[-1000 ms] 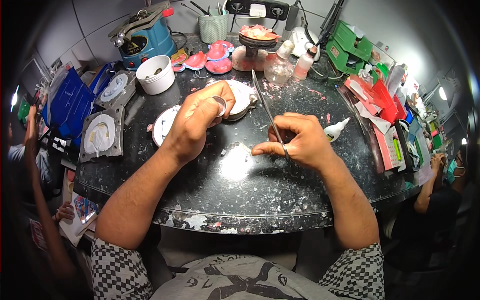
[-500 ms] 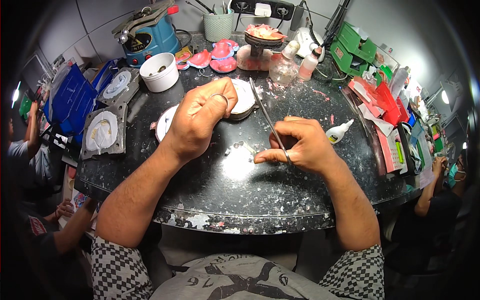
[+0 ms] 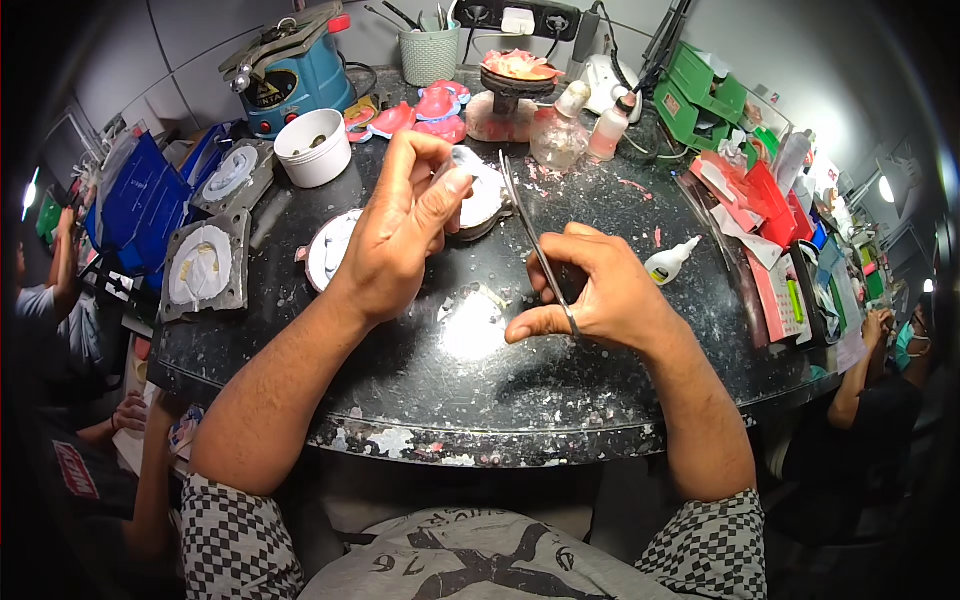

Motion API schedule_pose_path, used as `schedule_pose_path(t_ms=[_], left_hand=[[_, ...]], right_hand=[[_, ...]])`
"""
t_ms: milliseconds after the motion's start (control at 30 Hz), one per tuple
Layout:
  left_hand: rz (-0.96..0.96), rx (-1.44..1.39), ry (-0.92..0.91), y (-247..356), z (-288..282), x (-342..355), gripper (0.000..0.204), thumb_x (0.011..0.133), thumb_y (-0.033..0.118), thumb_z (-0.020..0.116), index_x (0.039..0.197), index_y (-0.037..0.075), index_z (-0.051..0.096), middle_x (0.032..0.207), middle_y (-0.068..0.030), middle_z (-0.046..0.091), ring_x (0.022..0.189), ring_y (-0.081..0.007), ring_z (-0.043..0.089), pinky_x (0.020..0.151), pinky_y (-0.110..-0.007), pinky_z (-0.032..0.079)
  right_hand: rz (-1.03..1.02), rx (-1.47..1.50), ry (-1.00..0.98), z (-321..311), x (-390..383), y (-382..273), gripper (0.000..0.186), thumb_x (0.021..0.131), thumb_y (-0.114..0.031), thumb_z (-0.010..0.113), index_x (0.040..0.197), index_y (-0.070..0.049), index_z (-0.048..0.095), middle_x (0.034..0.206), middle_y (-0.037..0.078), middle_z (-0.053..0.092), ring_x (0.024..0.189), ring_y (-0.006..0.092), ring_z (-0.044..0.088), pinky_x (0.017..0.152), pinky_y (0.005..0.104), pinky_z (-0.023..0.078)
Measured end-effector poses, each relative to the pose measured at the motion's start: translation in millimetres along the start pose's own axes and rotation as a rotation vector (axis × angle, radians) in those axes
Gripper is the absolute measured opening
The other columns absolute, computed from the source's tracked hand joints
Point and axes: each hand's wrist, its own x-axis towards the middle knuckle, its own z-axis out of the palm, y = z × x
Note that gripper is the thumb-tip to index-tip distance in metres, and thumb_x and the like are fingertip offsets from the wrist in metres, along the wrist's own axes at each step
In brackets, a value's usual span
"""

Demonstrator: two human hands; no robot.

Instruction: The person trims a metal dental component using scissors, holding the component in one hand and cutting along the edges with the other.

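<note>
My left hand (image 3: 400,225) is raised over the middle of the bench, its thumb and fingers closed on a small greyish piece (image 3: 462,158), whose kind I cannot make out. To its right, my right hand (image 3: 595,285) grips a long, slim metal tool (image 3: 522,205), held upright and leaning left, the upper end slightly curved. The lower end rests in the palm beside the thumb. Behind my left hand stands a round mould with white plaster (image 3: 487,200), partly hidden by the fingers. Another white plaster mould (image 3: 325,255) lies left of my left wrist, also partly covered.
Metal flasks with plaster (image 3: 200,268) and a white tub (image 3: 312,148) stand left. Pink wax-like pieces (image 3: 437,105), a burner stand (image 3: 520,75) and bottles (image 3: 560,130) line the back. A small white squeeze bottle (image 3: 672,262) lies right, near red sheets and trays (image 3: 765,205).
My left fingers have turned and spread upward, bringing the small grey piece into sight. My right hand has shifted slightly left with the tool still in it.
</note>
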Motion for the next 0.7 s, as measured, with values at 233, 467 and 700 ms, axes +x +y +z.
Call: schedule_pose_path(t_ms=[233,467,700], left_hand=[[0.21,0.138,-0.073,-2.5,0.9,-1.5,0.03,0.103,0.019,0.059,0.127,0.004,0.052,0.11,-0.0018,0.057,0.096,-0.0072,0.054,0.086,-0.023,0.042],[0.137,0.155,-0.168,4.0,3.5,-5.5,0.03,0.101,0.018,0.065,0.124,0.001,0.055,0.115,-0.0041,0.057,0.111,-0.0112,0.056,0.1,-0.027,0.042],[0.123,0.113,-0.152,1.7,3.5,-4.1,0.028,0.1,0.019,0.065,0.12,0.001,0.057,0.111,-0.0036,0.057,0.107,-0.009,0.055,0.097,-0.026,0.042]], right_hand=[[0.046,-0.042,-0.026,-0.8,1.2,-0.3,0.076,0.061,-0.078,0.079,0.077,-0.006,0.061,0.074,0.007,0.057,0.08,0.0249,0.057,0.072,0.0386,0.049],[0.009,-0.117,-0.015,-3.1,-0.3,-3.1,0.084,0.062,-0.082,0.075,0.089,-0.003,0.065,0.082,0.008,0.063,0.085,0.0273,0.057,0.077,0.0408,0.05],[0.021,-0.164,-0.041,-6.8,-0.8,-5.9,0.087,0.063,-0.082,0.074,0.096,-0.002,0.068,0.086,0.008,0.065,0.088,0.0278,0.057,0.08,0.0415,0.051]])
